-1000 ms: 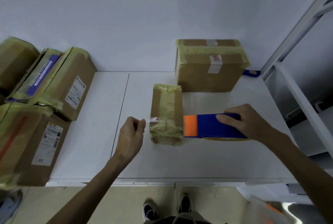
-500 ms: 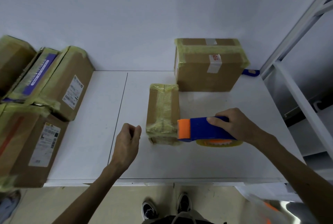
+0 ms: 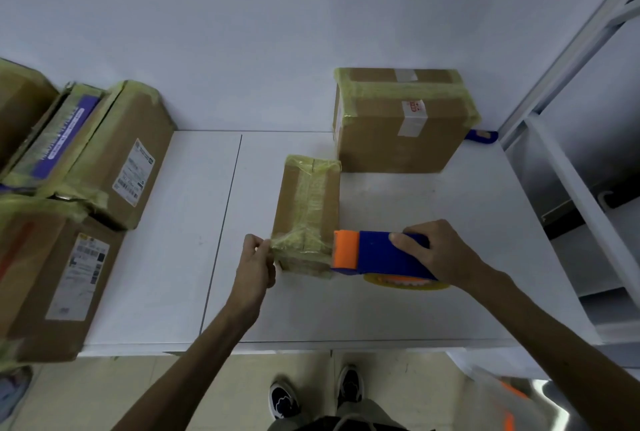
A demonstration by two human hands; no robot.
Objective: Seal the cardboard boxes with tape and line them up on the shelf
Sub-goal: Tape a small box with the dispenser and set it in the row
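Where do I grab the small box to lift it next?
I'd grip the small box across its two long sides, from above, at the far half. It lies flat and narrow, and the near end is crowded by the tape dispenser and the left hand pinching tape.

Small cardboard box (image 3: 306, 208), frame centre: brown, wrapped in translucent yellow-green tape. Tape dispenser (image 3: 381, 252): blue body, orange front; yellow roll (image 3: 405, 284) seen beneath. Large box (image 3: 398, 139), upper right: brown, banded yellow-green, white label printed red. Stacked boxes (image 3: 135, 153), left: brown, white barcode labels. Table (image 3: 346, 312): white.
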